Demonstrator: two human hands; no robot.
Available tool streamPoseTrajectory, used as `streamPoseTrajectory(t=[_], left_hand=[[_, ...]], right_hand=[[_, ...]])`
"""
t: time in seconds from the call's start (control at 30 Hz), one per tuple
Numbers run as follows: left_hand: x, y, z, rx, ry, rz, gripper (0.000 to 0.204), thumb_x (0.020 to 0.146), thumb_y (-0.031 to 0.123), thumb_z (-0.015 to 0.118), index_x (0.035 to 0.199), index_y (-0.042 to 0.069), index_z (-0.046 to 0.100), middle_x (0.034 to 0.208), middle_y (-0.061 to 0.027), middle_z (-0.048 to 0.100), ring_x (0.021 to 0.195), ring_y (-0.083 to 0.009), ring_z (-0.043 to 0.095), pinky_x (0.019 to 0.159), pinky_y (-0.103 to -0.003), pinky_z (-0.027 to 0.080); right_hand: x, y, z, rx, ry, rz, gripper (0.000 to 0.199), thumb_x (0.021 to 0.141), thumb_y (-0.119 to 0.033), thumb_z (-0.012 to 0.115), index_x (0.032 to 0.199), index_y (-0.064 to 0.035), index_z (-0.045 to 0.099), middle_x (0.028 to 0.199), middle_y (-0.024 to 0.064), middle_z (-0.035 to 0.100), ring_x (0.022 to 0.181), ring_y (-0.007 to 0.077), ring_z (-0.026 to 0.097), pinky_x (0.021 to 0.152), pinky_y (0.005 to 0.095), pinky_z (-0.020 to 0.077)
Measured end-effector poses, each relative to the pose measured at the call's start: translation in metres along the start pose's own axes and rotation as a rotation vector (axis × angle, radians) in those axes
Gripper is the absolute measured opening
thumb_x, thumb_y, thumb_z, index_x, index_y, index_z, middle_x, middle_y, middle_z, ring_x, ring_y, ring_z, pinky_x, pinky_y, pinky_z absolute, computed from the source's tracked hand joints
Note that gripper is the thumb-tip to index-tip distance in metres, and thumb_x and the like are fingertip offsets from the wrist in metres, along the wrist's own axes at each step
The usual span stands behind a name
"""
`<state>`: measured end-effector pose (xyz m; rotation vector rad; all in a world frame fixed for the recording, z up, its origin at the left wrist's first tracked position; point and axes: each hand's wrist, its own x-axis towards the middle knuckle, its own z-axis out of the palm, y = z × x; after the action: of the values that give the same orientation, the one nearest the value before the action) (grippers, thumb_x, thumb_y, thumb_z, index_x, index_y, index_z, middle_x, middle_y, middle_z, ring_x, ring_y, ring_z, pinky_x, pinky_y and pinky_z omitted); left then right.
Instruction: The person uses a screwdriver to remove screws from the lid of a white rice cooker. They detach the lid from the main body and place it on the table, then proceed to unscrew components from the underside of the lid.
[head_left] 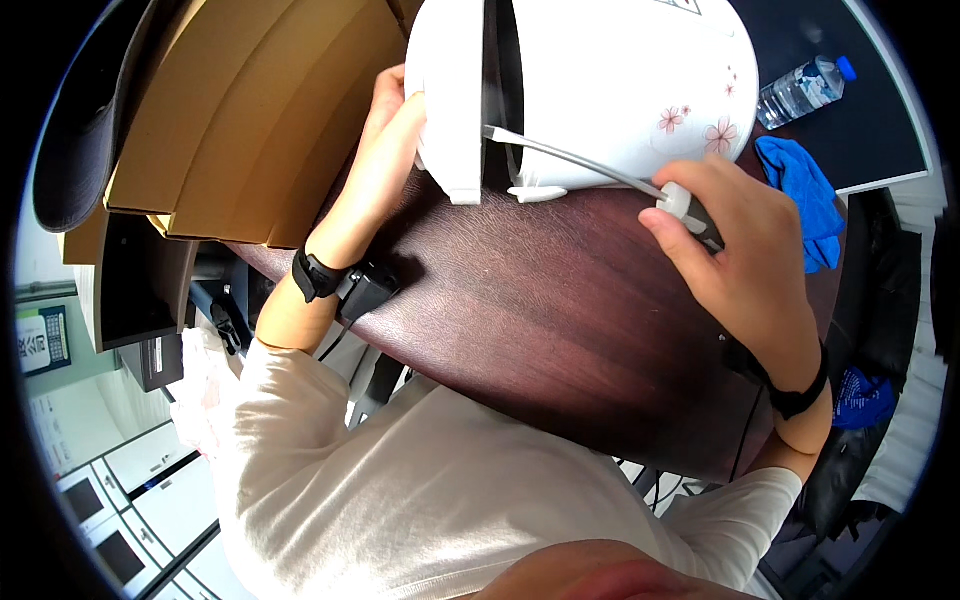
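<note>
Dark wooden table [560, 330]; cardboard boxes [240, 110]; white cabinets [140, 500] below

Two hands at a white appliance on a dark wooden table.

The left hand [392, 118] presses the side of the white appliance [600, 80], which lies at the far edge of the table [520, 310]. The right hand [745, 250] grips a screwdriver [600, 170], its shaft reaching into the appliance's dark gap. Cardboard [240, 110] lies at the far left edge, a blue cloth [805, 195] and a water bottle [805, 88] at the far right.

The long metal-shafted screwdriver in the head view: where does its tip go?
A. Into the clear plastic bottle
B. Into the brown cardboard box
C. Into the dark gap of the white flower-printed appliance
C: the screwdriver, gripped by the right hand, reaches into the white appliance's dark gap.
</note>
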<state>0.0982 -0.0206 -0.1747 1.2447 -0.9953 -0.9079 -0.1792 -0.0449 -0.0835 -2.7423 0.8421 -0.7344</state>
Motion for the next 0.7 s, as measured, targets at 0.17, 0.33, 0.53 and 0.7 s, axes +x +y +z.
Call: streamPoseTrajectory(t=[0.17, 0.33, 0.53, 0.7], left_hand=[[0.010, -0.003, -0.010, 0.373, 0.133, 0.626, 0.045, 0.087, 0.007, 0.052, 0.130, -0.001, 0.041, 0.122, -0.0143, 0.048, 0.115, -0.0194, 0.046, 0.094, -0.034, 0.040], [0.003, 0.007, -0.013, 0.383, -0.104, 0.722, 0.055, 0.078, 0.032, 0.065, 0.117, -0.004, 0.050, 0.105, -0.0145, 0.058, 0.098, -0.0211, 0.057, 0.086, -0.032, 0.044], [-0.001, 0.012, -0.005, 0.467, -0.123, 0.636, 0.065, 0.066, 0.035, 0.081, 0.107, -0.001, 0.047, 0.089, -0.0088, 0.060, 0.083, -0.0178, 0.059, 0.078, -0.029, 0.047], [0.003, 0.007, -0.011, 0.545, -0.128, 0.694, 0.064, 0.063, 0.041, 0.080, 0.103, -0.001, 0.052, 0.087, -0.0109, 0.057, 0.080, -0.0200, 0.056, 0.073, -0.030, 0.046]], right_hand=[[0.003, 0.000, 0.002, -0.015, 0.008, -0.019, 0.024, 0.076, -0.021, 0.074, 0.090, -0.0063, 0.060, 0.073, 0.0075, 0.057, 0.057, 0.0244, 0.058, 0.050, 0.0315, 0.0432], [0.003, 0.001, 0.003, -0.007, -0.006, -0.002, 0.024, 0.076, -0.020, 0.074, 0.090, -0.0062, 0.060, 0.073, 0.0075, 0.057, 0.057, 0.0243, 0.059, 0.050, 0.0313, 0.0430], [0.004, 0.003, 0.001, 0.014, -0.023, 0.034, 0.023, 0.075, -0.010, 0.073, 0.093, -0.0031, 0.060, 0.077, 0.0113, 0.059, 0.063, 0.0265, 0.058, 0.055, 0.0297, 0.0428], [0.003, 0.001, 0.001, 0.018, -0.031, 0.025, 0.023, 0.075, -0.010, 0.073, 0.093, -0.0035, 0.060, 0.076, 0.0111, 0.059, 0.063, 0.0261, 0.058, 0.055, 0.0301, 0.0425]])
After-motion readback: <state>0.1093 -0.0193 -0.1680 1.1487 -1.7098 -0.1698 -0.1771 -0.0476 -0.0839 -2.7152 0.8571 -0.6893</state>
